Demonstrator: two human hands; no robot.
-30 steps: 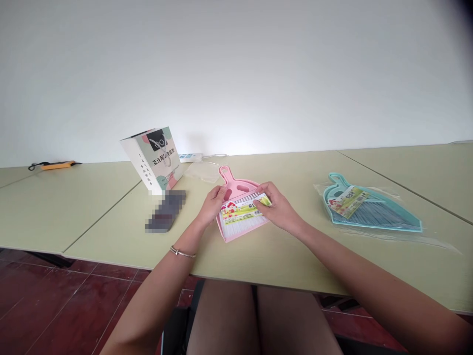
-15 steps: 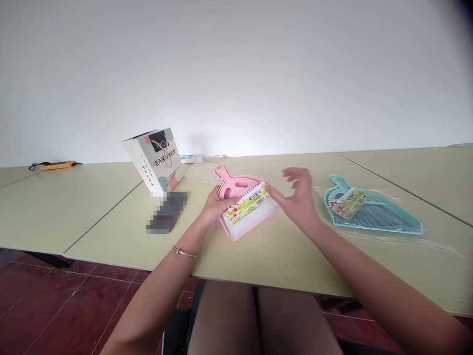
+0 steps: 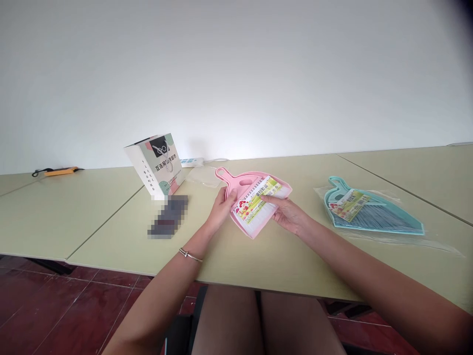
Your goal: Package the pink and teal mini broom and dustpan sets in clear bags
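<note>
A pink dustpan [image 3: 258, 176] with a white-bristled brush nested in it is held just above the table, its looped handle pointing to the upper left. A printed label [image 3: 254, 199] lies across the brush. My left hand [image 3: 220, 207] grips the pan's left edge below the handle, thumb on top. On the right, my right hand [image 3: 286, 212] holds the lower right part, its thumb on the label and its fingers underneath. Farther right lies a teal dustpan [image 3: 402, 222] with a grey-bristled brush and a label, on or in clear plastic wrap.
A printed paper bag [image 3: 162, 165] stands at the back left, with a pixelated dark object [image 3: 170, 217] in front of it. Clear plastic [image 3: 203, 176] and a white power strip [image 3: 194, 161] lie behind. An orange item [image 3: 60, 171] with a black strap is far left.
My right hand has moved in from the right and taken hold of the pink dustpan. The dustpan has shifted slightly right and turned, and its label shows more fully.
</note>
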